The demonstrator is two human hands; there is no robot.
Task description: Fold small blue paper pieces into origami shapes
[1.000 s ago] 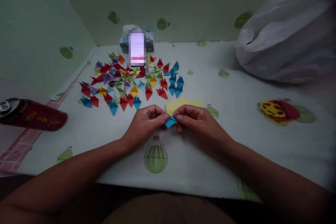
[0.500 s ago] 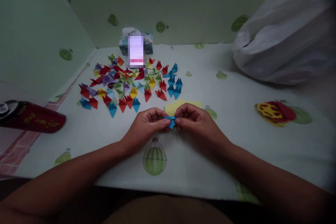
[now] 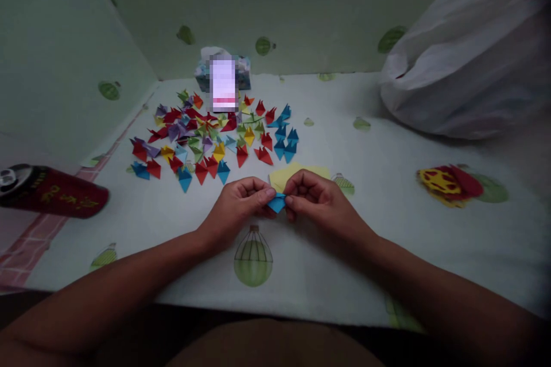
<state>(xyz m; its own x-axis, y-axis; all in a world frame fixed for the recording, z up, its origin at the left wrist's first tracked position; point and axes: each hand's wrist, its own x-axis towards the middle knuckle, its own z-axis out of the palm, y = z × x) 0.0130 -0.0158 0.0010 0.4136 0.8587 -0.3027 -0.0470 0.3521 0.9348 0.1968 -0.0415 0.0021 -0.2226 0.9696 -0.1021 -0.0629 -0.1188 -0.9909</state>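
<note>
A small piece of folded blue paper (image 3: 277, 203) is pinched between my two hands over the near middle of the table. My left hand (image 3: 245, 203) is closed on its left side, thumb on top. On its right side, the thumb and forefinger of my right hand (image 3: 316, 198) grip it. Just behind my hands lies yellow paper (image 3: 282, 175), partly covered by my right fingers. Farther back and to the left spreads a pile of folded paper cranes (image 3: 210, 166) in red, blue, yellow, green and purple.
A lit phone (image 3: 224, 83) leans on a tissue box (image 3: 244, 69) at the back. A red can (image 3: 55, 192) stands at the left. To the right are red and yellow cut pieces (image 3: 450, 183) and a white plastic bag (image 3: 456, 80). The tablecloth (image 3: 327, 292) has balloon prints.
The blue paper has turned in my fingers, so more of a flat face shows. My left thumb has shifted up slightly. Everything on the table stays in place.
</note>
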